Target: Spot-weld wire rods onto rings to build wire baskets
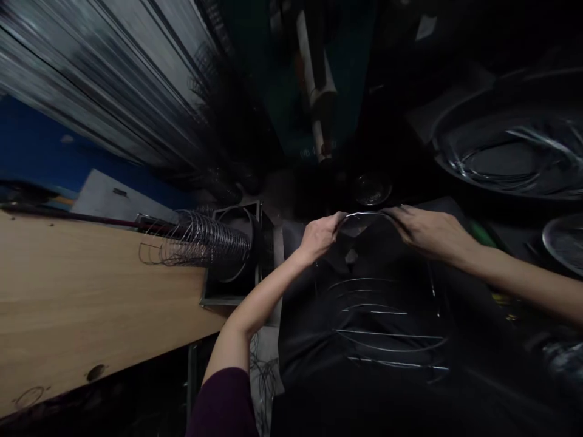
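A thin, shiny curved metal wire (pixel 367 213) spans the gap between my two hands. My left hand (pixel 320 235) is closed on its left end, with fingers and thumb pinched together. At the other end my right hand (pixel 432 232) is closed on the wire too, its fingertips partly hidden behind the hand. Nearer to me, over the dark cloth on my lap, lie several curved and straight metal wires (pixel 387 333); whether they join the held wire is too dark to tell.
On the left, a wooden board (pixel 91 291) reaches towards a stack of wire rings (pixel 209 240) over a metal-framed stand (pixel 230 300). Long metal rods (pixel 113 73) fill the upper left. A large basin (pixel 455 173) with coiled wire stands at the right. Loose wires (pixel 264 382) lie below my left arm.
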The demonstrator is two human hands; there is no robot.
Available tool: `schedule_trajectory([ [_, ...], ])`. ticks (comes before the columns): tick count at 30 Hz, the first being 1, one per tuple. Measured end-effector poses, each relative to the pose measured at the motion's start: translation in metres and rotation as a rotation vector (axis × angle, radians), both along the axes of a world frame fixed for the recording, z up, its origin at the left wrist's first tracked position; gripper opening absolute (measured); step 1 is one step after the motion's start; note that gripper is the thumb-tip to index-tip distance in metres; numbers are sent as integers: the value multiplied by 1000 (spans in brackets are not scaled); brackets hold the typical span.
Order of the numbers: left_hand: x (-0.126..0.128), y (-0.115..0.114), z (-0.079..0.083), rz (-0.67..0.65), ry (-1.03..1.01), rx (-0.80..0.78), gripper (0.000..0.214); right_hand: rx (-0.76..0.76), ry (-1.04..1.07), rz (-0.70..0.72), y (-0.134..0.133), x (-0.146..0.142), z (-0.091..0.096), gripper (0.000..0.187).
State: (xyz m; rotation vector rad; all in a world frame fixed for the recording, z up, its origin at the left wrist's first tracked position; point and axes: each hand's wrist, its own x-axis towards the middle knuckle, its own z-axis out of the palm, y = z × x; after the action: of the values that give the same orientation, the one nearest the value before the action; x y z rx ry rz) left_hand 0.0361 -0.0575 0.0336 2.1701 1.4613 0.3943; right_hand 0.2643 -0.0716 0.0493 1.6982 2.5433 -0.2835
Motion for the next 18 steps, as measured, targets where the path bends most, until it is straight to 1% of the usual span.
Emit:
schedule_trajectory([
  [2,-2,2,-4,-48,186,79,36,15,-64,82,9,-7,3,46],
  [4,-4,5,-11,-52,304,83,41,-6,-131,136,17,-11,2,49],
  [5,-6,7,-16,-46,325,75,43,-16,-149,152,20,-12,-1,51],
  [7,-8,11,-26,-45,286,74,42,-24,-153,156,24,-13,-7,52],
  [10,-10,18,-35,-43,131,79,35,-29,-131,145,30,-14,-15,54],
  [14,-12,28,-35,-8,22,16,32,-90,-132,119,39,-19,-16,57],
  [18,-11,33,-36,-25,-122,-28,31,-101,-62,99,44,-20,-20,54],
])
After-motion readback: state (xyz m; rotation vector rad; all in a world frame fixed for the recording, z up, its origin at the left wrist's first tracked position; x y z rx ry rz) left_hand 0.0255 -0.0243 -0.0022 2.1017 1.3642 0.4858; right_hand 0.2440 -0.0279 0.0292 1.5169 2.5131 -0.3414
